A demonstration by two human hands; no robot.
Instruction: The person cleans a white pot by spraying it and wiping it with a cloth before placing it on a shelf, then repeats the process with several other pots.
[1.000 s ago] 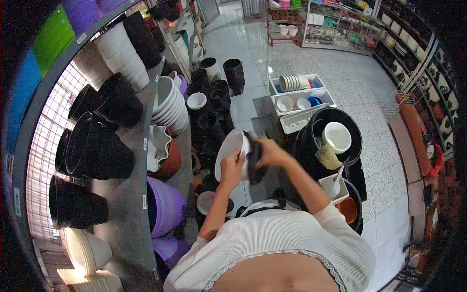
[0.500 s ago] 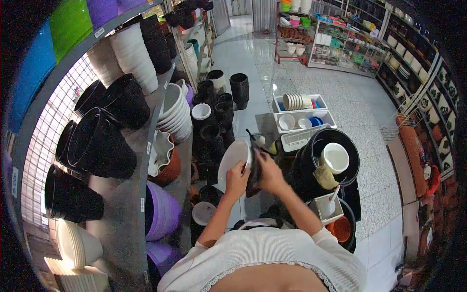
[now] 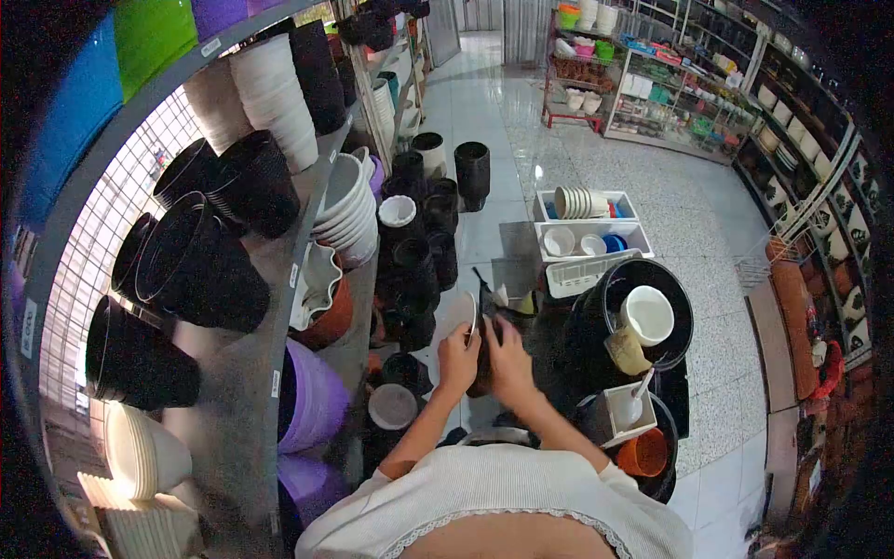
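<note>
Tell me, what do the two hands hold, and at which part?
Left hand grips the round white plastic dish at its lower rim; right hand holds a dark cloth.

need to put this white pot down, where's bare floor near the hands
Bare tile lies beyond the white trays, out toward the far shelves. A narrow strip runs between the black pot stacks and the trays. Around both hands it is crowded with pots.

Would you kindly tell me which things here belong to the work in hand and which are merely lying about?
In hand:
white dish, held by left hand
dark cloth, under right hand

Lying about:
black pots
white cup
purple pot
white trays
</note>
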